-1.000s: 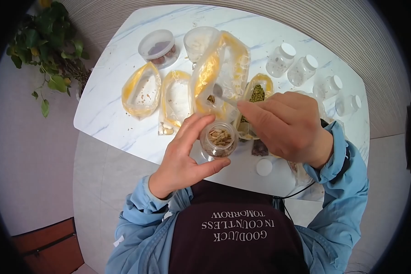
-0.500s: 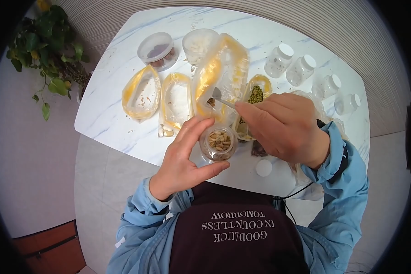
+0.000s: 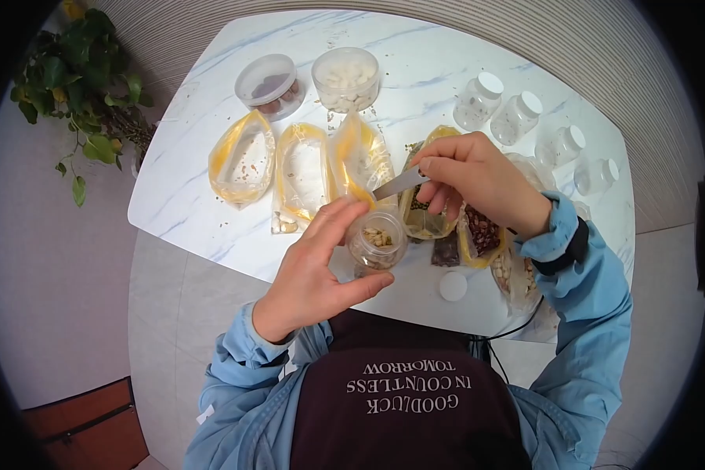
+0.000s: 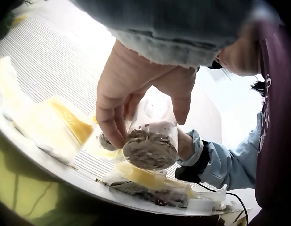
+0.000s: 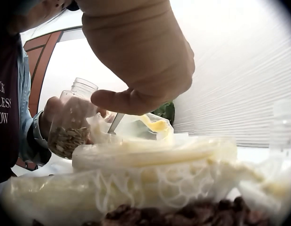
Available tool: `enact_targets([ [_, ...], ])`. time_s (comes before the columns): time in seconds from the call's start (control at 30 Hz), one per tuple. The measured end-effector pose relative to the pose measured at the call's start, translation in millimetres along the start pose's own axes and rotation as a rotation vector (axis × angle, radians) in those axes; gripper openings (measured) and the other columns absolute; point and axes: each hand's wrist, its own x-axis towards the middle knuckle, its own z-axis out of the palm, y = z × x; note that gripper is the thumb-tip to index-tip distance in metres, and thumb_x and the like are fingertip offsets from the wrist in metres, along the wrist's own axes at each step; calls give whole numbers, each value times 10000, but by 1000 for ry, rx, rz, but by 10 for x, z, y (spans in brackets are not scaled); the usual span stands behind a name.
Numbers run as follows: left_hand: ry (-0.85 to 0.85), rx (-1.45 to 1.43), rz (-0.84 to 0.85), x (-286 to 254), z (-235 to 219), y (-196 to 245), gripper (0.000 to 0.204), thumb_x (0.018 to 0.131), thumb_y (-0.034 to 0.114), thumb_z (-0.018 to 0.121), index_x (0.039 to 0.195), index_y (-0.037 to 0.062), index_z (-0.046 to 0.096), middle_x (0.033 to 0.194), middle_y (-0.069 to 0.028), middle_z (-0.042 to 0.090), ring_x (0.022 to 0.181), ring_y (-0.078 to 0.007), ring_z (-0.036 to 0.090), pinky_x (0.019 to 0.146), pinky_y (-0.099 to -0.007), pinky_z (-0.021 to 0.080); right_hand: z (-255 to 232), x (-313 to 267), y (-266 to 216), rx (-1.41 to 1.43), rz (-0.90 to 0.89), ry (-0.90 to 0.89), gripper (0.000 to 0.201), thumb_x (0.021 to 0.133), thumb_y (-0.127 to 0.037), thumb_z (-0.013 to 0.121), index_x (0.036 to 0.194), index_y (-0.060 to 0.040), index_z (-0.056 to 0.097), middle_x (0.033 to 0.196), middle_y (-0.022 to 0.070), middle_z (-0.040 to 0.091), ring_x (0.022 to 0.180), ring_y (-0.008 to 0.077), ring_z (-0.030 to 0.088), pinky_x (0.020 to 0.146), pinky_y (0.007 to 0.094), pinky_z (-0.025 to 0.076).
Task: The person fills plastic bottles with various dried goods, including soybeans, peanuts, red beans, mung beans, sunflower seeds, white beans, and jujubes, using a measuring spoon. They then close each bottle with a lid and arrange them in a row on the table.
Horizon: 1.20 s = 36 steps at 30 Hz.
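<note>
My left hand (image 3: 309, 270) holds a clear jar (image 3: 377, 249) between thumb and fingers, its open mouth facing up. Pale brown, seed-like pieces (image 5: 70, 139) fill the lower part of the jar. The right hand (image 3: 482, 176) pinches the flat metal handle of a spoon (image 3: 399, 183). This spoon points down to the left into a clear bag with yellow edges (image 3: 351, 157), just beyond the jar; its bowl is hidden there. In the left wrist view, the jar's bottom (image 4: 150, 151) is above the table, with fingers and thumb on either side.
Two open bags (image 3: 243, 160) (image 3: 301, 164) stand at the left, with two round tubs (image 3: 268, 84) (image 3: 345, 78) behind. Green beans (image 3: 421, 200) and dark red beans (image 3: 482, 231) lie in bags near the right hand. Several white-lidded jars (image 3: 478, 102) stand far right; a loose white lid (image 3: 453, 287) lies in front.
The right hand has shifted up and turned, showing the spoon's handle; the spoon's bowl has gone out of sight. The tall bag has sunk lower, uncovering the tub of white pieces. The left hand stays put.
</note>
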Motion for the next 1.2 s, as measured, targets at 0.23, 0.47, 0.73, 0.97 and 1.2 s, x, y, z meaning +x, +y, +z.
enact_targets([
  [0.23, -26, 55, 10, -9, -2, -11, 747, 662, 209, 827, 1293, 13, 477, 1310, -207, 475, 1156, -295, 532, 886, -336, 485, -93, 142, 196, 359, 174, -29, 221, 916, -160, 525, 982, 46, 571, 771, 131, 646, 589, 166, 636, 464, 252, 528],
  [0.47, -18, -89, -69, 25, 11, -77, 729, 681, 206, 817, 1293, 6, 475, 1301, -181, 471, 1118, -247, 546, 895, -311, 474, -121, 155, 201, 349, 150, 79, 214, 933, -170, 516, 995, 28, 572, 775, 120, 640, 587, 159, 637, 455, 242, 537],
  [0.73, -55, -423, -288, 17, -16, -205, 742, 729, 247, 797, 1315, -39, 443, 1318, -128, 458, 1083, -184, 532, 906, -313, 457, -184, 159, 229, 329, 122, 133, 267, 960, -139, 474, 1138, 41, 558, 731, 80, 645, 553, 124, 643, 433, 218, 542],
  [0.97, -46, -288, -371, -58, -91, -152, 788, 689, 271, 810, 1325, -17, 446, 1361, -156, 433, 1038, -203, 555, 869, -318, 470, -230, 57, 136, 298, 52, 201, 253, 945, -139, 482, 1085, 51, 572, 769, 101, 634, 575, 140, 638, 448, 229, 543],
  [1.2, 23, -44, -195, -134, -223, 3, 764, 652, 269, 822, 1286, 16, 479, 1316, -154, 456, 940, -229, 587, 798, -324, 490, -289, -155, -59, 313, -129, 189, 238, 947, -152, 502, 1067, 40, 572, 750, 102, 643, 560, 135, 642, 436, 212, 526],
])
